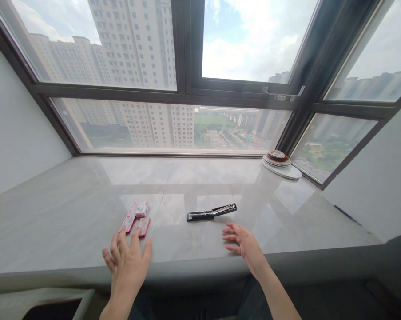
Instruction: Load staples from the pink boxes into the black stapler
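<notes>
My left hand [129, 258] reaches over the front of the sill with its fingers spread. Its fingertips are at the near end of a long red-and-white box [129, 218]; whether they touch it I cannot tell. Beside that lie a small white-and-pink box [142, 209] and a red-and-white small box [144, 227]. A black stapler [212, 213] lies opened out flat in the middle, its metal inside showing. My right hand [242, 242] hovers or rests just right of and nearer than the stapler, fingers apart, holding nothing.
A stack of plates [280, 165] stands in the back right corner by the window. The glossy pale sill [70, 226] ends at a front edge close to my body. Dark window frames [183, 95] border the back. A thin dark strip [347, 215] lies along the right wall.
</notes>
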The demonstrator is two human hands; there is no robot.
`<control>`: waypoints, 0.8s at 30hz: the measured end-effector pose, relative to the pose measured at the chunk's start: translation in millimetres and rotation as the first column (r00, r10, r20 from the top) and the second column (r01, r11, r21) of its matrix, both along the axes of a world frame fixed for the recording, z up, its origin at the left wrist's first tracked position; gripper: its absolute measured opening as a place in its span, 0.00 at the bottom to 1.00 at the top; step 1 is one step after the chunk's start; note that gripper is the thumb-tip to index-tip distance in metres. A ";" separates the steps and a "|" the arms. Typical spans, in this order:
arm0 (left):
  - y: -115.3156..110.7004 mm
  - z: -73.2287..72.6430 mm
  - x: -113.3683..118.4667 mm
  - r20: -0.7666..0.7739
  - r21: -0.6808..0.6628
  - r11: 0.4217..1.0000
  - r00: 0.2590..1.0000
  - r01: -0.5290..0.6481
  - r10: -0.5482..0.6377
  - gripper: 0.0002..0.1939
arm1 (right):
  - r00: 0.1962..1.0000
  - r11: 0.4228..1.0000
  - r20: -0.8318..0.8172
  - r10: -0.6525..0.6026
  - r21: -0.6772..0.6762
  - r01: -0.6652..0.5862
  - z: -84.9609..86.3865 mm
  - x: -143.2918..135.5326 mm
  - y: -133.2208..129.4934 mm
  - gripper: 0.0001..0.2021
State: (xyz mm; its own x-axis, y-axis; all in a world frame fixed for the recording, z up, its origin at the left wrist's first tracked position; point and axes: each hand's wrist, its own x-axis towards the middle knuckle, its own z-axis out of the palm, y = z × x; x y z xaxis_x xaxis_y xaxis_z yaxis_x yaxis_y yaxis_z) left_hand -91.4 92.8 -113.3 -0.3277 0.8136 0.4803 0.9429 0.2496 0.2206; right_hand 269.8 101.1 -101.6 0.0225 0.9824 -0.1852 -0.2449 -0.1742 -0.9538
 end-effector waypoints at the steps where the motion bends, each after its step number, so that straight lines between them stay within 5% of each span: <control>1: -1.9 -2.1 -3.8 0.023 -0.007 0.998 0.998 0.057 -0.056 0.21 | 0.995 0.998 0.088 0.054 -0.025 -0.052 0.8 -2.1 0.1 0.23; 4: -4.9 -0.3 -3.9 0.151 -0.031 0.944 0.935 0.328 -0.320 0.17 | 0.924 0.983 0.335 0.183 -0.055 -0.175 1.9 -11.9 5.5 0.25; 7: -3.9 8.9 19.1 0.287 -0.017 0.826 0.794 0.564 -0.536 0.16 | 0.848 0.963 0.462 0.259 -0.058 -0.262 2.8 -23.7 13.9 0.25; 14: 26.8 21.9 90.4 0.425 0.064 0.571 0.496 0.818 -0.758 0.28 | 0.806 0.926 0.478 0.349 -0.040 -0.377 1.2 -36.3 34.8 0.22; 24: 41.9 15.1 87.3 0.572 0.162 0.568 0.392 0.807 -0.720 0.21 | 0.731 0.964 0.639 0.239 -0.066 -0.257 -0.6 11.6 44.5 0.18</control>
